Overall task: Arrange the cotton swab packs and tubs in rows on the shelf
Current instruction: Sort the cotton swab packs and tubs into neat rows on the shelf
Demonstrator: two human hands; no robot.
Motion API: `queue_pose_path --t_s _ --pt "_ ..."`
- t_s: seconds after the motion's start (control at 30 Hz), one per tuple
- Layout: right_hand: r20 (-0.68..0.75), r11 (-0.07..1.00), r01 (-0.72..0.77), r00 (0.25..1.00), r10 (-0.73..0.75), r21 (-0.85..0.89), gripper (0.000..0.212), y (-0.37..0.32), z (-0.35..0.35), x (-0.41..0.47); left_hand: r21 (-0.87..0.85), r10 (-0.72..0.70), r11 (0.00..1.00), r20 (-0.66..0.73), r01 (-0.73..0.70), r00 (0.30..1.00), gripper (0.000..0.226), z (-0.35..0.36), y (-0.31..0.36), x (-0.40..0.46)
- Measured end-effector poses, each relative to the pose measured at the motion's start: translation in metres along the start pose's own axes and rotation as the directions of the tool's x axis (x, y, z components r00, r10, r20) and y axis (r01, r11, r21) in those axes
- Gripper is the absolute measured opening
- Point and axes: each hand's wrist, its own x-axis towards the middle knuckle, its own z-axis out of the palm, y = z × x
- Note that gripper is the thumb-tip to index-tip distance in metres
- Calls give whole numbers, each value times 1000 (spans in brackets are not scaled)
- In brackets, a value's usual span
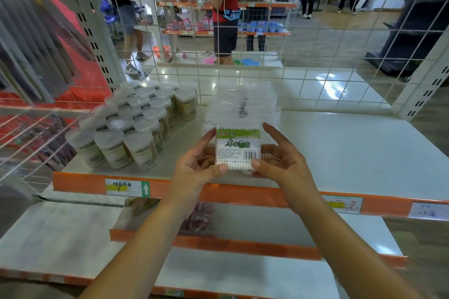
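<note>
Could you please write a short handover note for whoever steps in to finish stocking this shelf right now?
Left hand and right hand: both grip the front cotton swab pack by its sides, at the head of the pack row.
Row of flat packs: runs back from that pack toward the wire mesh, mid-shelf.
Tubs: already standing in rows on the left part of the shelf.
Done: tubs lined up, one pack row formed.
Left: seat the front pack square; the shelf's right side holds nothing yet.
</note>
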Motion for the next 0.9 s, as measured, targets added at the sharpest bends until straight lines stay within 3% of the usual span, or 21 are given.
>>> queue_pose_path --t_s 0.27,0.5,0.73,0.83,0.9 --pt "41 1000 -1 999 2 -31 73 4 -1 6 32 5 999 -20 -4 1000 69 -6 0 6" --pt "36 992 53 998 -49 -115 77 0 2 9 183 -8 983 38 1 999 86 -6 21 25" --pt "77 964 134 990 -119 -229 76 0 6 14 360 -2 933 50 -16 999 53 -9 46 43" --pt "103 838 242 970 -220 -489 62 1 3 16 370 -21 929 27 10 999 45 -17 42 49" --pt "137 593 349 918 -372 -726 46 4 1 21 413 -35 910 21 23 999 44 -22 35 51"
